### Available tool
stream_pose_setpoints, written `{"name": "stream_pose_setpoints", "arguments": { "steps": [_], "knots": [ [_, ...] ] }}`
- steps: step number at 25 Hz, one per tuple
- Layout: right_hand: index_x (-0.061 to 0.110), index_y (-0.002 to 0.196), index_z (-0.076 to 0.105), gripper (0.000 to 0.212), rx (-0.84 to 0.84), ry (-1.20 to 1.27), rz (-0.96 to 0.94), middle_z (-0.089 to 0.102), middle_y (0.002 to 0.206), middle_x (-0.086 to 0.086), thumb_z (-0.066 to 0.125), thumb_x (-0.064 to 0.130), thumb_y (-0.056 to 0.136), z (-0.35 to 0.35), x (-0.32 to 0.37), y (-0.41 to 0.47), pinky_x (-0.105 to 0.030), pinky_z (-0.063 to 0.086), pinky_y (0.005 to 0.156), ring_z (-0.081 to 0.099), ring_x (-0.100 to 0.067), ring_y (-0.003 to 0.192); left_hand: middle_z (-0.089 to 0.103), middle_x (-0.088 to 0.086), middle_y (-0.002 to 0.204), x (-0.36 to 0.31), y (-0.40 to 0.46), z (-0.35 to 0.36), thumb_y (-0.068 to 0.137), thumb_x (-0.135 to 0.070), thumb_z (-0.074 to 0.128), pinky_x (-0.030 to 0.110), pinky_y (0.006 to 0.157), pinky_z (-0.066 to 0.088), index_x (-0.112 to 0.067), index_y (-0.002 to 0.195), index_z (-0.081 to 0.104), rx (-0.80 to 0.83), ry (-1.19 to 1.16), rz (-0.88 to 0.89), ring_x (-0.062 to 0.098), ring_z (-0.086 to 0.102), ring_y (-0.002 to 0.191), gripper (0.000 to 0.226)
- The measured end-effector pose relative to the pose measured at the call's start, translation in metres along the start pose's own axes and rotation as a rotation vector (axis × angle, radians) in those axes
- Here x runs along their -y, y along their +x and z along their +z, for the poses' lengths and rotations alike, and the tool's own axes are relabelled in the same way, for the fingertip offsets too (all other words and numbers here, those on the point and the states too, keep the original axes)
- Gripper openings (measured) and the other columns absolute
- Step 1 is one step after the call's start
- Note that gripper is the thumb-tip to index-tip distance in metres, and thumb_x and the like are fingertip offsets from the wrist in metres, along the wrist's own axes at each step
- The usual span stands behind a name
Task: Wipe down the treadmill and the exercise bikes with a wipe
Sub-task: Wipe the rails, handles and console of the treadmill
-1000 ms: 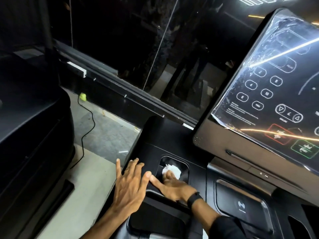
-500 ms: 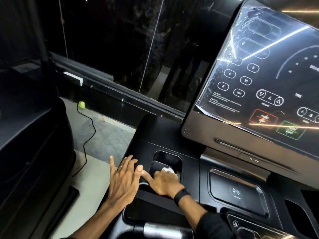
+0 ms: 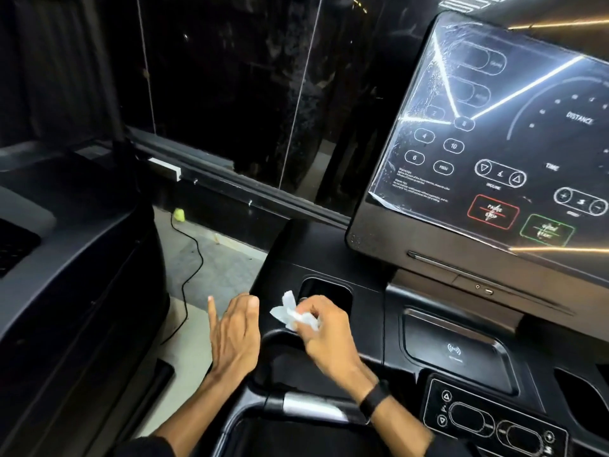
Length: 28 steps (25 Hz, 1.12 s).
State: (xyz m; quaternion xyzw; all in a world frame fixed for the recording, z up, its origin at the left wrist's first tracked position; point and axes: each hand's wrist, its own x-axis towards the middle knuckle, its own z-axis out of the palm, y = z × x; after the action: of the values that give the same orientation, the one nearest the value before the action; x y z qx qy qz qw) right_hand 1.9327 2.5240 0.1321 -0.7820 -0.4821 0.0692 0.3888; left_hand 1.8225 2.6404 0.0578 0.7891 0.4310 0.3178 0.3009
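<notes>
The right hand [image 3: 324, 328] pinches a crumpled white wipe [image 3: 291, 313] between thumb and curled fingers, the loose end of the wipe sticking up and to the left, just in front of the near rim of the cup holder [image 3: 326, 291] sunk into the treadmill [image 3: 316, 255] console; the recess lies directly ahead of that hand, a short reach forward and slightly right, and its long axis runs across the console from left to right; so the right hand is plainly the nearer one for any pass into or around it. The left hand [image 3: 234, 334] lies flat with fingers straight and relaxed on the console's left edge, gripping nothing, just beside the wipe but not touching it — I judge it is steadying the person and not working. To the right, well apart from the wipe, sit a shallow tray with a wireless-charging mark [image 3: 456, 349] and, nearer the person, a small button panel [image 3: 491, 420]; above stands the tilted display [image 3: 494, 140], its film wrinkled and streaked with light. A silver handlebar [image 3: 313, 407] crosses below both wrists; it does not block the way forward. On the left, another dark machine [image 3: 66, 258] stands across a strip of floor where a black cable [image 3: 189, 275] trails; whether the holder's inside is already wiped cannot be told — it is too dark.
</notes>
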Motion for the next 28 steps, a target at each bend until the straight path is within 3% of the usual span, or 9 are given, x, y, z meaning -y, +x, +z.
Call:
{"name": "stream_pose_setpoints", "arguments": {
  "steps": [3,6,7,11,13,15,19,23,28],
  "knots": [
    [0.015,0.103,0.059,0.028,0.482,-0.285,-0.164,0.060,0.111,-0.004,0.059,0.004,0.078,0.011,0.023,-0.048,-0.027,0.044,0.087,0.058,-0.021,0.103,0.068,-0.009,0.101,0.005,-0.011,-0.012,0.095,-0.045,0.006,0.041,0.122,0.001,-0.020,0.103,0.064,-0.022,-0.031,-0.012,0.009,0.061,0.106,0.064],
    [0.008,0.111,0.055,0.064,0.697,-0.684,-0.236,0.066,0.121,-0.013,0.060,0.063,0.077,0.037,0.016,-0.090,-0.033,0.051,0.093,0.065,-0.029,0.109,0.065,-0.016,0.093,0.012,-0.019,-0.018,0.097,-0.048,0.006,0.039,0.123,0.002,-0.021,0.101,0.066,-0.053,-0.043,-0.037,-0.003,0.056,0.099,0.066],
    [0.011,0.108,0.056,0.066,0.651,-0.652,-0.232,0.068,0.116,-0.011,0.051,0.070,0.079,0.042,0.011,-0.093,-0.031,0.053,0.090,0.067,-0.027,0.104,0.064,-0.017,0.092,0.015,-0.023,-0.019,0.098,-0.048,0.007,0.039,0.123,0.002,-0.023,0.099,0.065,-0.062,-0.039,-0.048,-0.005,0.055,0.098,0.064],
    [0.017,0.131,0.032,0.044,0.550,-0.551,-0.135,0.048,0.131,-0.005,0.054,0.032,0.096,0.037,0.025,-0.077,-0.037,0.043,0.088,0.059,-0.032,0.104,0.062,-0.018,0.090,0.017,-0.035,-0.023,0.097,-0.046,0.008,0.036,0.122,0.002,-0.028,0.094,0.061,-0.065,-0.029,-0.086,-0.007,0.052,0.093,0.056],
    [0.008,0.131,0.046,0.062,0.505,-0.694,-0.078,0.052,0.127,-0.011,0.073,0.039,0.084,0.048,0.020,-0.074,-0.038,0.047,0.089,0.062,-0.033,0.103,0.061,-0.018,0.088,0.016,-0.041,-0.021,0.098,-0.041,0.016,0.038,0.122,0.003,-0.025,0.093,0.060,-0.040,0.003,-0.083,-0.002,0.055,0.092,0.047],
    [0.008,0.100,0.069,0.066,0.611,-0.793,-0.065,0.067,0.096,-0.012,0.091,0.050,0.054,0.060,0.029,-0.072,-0.029,0.053,0.070,0.068,-0.026,0.081,0.058,-0.017,0.088,0.018,-0.047,-0.020,0.098,-0.032,0.028,0.041,0.122,0.004,-0.023,0.095,0.060,-0.030,0.098,-0.009,0.007,0.059,0.095,0.033],
    [0.010,0.108,0.063,0.039,0.566,-0.835,-0.044,0.067,0.106,-0.011,0.078,0.032,0.078,0.083,0.033,-0.061,-0.035,0.050,0.073,0.066,-0.027,0.096,0.067,-0.010,0.094,0.014,-0.047,-0.019,0.098,-0.042,0.013,0.040,0.123,0.000,-0.021,0.096,0.063,-0.042,0.074,-0.050,0.010,0.062,0.102,0.055],
    [0.019,0.068,0.062,0.055,0.590,-0.805,-0.032,0.060,0.055,-0.001,0.092,0.036,0.025,0.061,0.008,-0.083,-0.023,0.042,0.045,0.059,-0.017,0.046,0.067,-0.006,0.093,0.018,-0.049,-0.017,0.099,-0.037,0.014,0.051,0.121,0.006,-0.019,0.096,0.062,0.020,0.186,0.074,0.016,0.063,0.101,0.051],
    [0.016,0.072,0.057,0.061,0.312,-1.003,-0.029,0.059,0.057,-0.001,0.083,0.015,0.016,-0.043,-0.054,-0.120,-0.037,0.041,0.064,0.059,-0.024,0.050,0.066,-0.004,0.092,0.017,-0.049,-0.019,0.100,-0.043,0.011,0.050,0.122,0.004,-0.019,0.093,0.060,0.041,0.166,0.058,0.017,0.063,0.098,0.055]
  ]
}}
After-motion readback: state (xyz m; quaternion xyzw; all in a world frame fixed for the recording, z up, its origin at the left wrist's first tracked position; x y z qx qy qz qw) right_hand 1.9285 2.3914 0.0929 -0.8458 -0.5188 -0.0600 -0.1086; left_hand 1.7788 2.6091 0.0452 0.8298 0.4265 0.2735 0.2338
